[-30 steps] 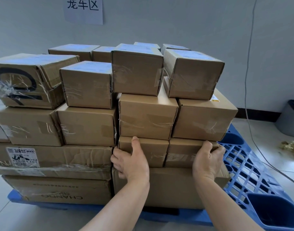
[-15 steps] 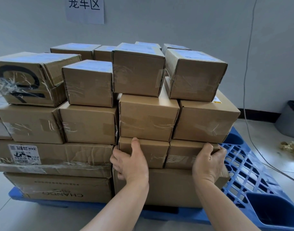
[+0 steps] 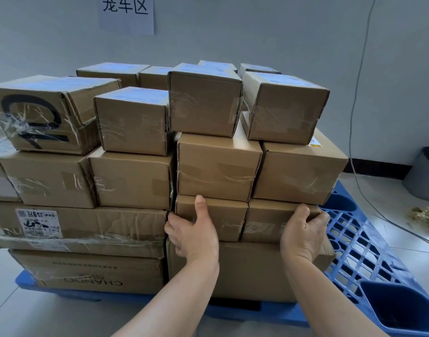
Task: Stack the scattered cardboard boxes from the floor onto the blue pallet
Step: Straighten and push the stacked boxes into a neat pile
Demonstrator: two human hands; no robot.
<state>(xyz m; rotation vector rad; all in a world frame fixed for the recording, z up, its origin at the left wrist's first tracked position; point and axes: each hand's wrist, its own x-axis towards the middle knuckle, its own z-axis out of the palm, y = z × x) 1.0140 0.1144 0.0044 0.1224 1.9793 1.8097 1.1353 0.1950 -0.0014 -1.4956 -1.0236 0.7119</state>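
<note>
Likely a squaring-up step: the left hand (image 3: 194, 237) grips the left flat box (image 3: 215, 215) and the right hand (image 3: 302, 235) grips the right flat box (image 3: 269, 218). Next, both probably need pressing flush on the blue pallet (image 3: 369, 254).

Soft even daylight, bluish sheen on box tops (image 3: 125, 96), wide-angle bowing.

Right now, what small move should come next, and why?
The left hand grips the left flat box at its outer end, the right hand the right flat box; bigger boxes sit on both. So probably squeeze the pair together and square it, rather than lift.
</note>
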